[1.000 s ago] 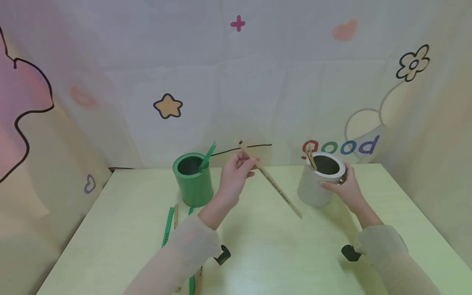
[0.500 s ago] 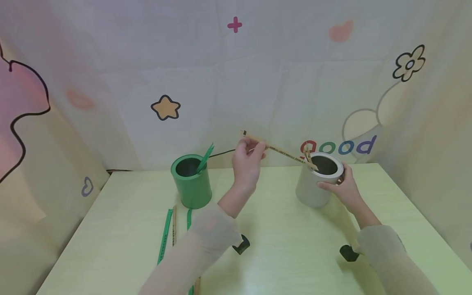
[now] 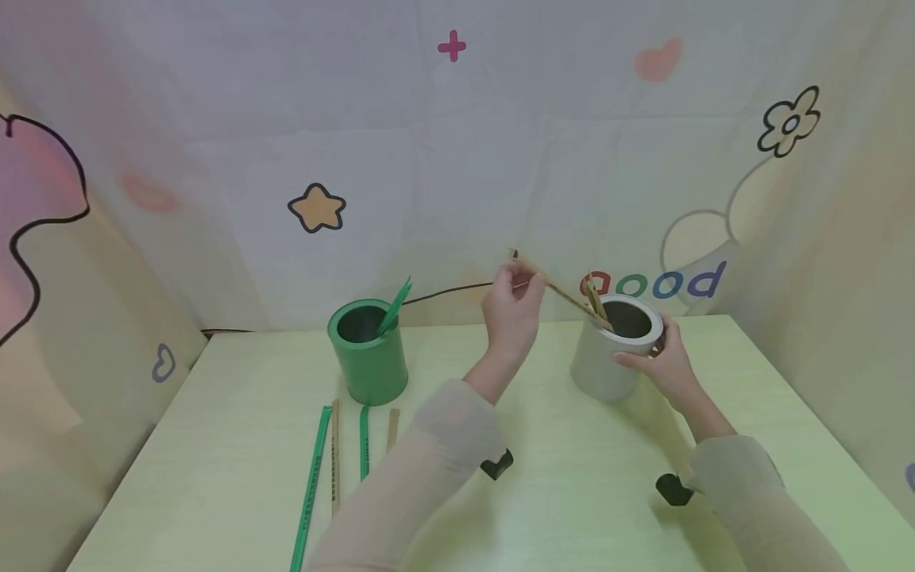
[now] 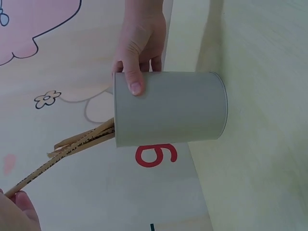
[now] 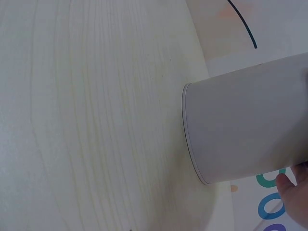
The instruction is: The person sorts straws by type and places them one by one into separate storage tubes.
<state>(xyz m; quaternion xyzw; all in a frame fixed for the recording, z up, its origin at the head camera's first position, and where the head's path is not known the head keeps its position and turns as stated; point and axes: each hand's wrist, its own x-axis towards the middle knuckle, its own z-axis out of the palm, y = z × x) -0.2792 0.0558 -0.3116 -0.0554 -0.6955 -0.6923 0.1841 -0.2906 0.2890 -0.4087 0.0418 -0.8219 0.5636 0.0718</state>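
My left hand pinches a long, thin brown stick with dark lettering near its upper end. The stick slants down to the right, its lower end at the mouth of a light grey cylindrical pot. In the left wrist view that brown stick meets the pot's rim beside several other brown sticks poking out. My right hand grips the pot near its rim, thumb on the outer wall. The right wrist view shows the pot's side and part of that hand.
A green pot stands to the left with green sticks leaning out of it. In front of it, green sticks and brown sticks lie lengthwise on the pale table. A printed cloth hangs behind.
My left hand has moved right and up, swinging the brown stick's lower end from over the table to the grey pot's mouth. My right hand keeps its hold on the pot.
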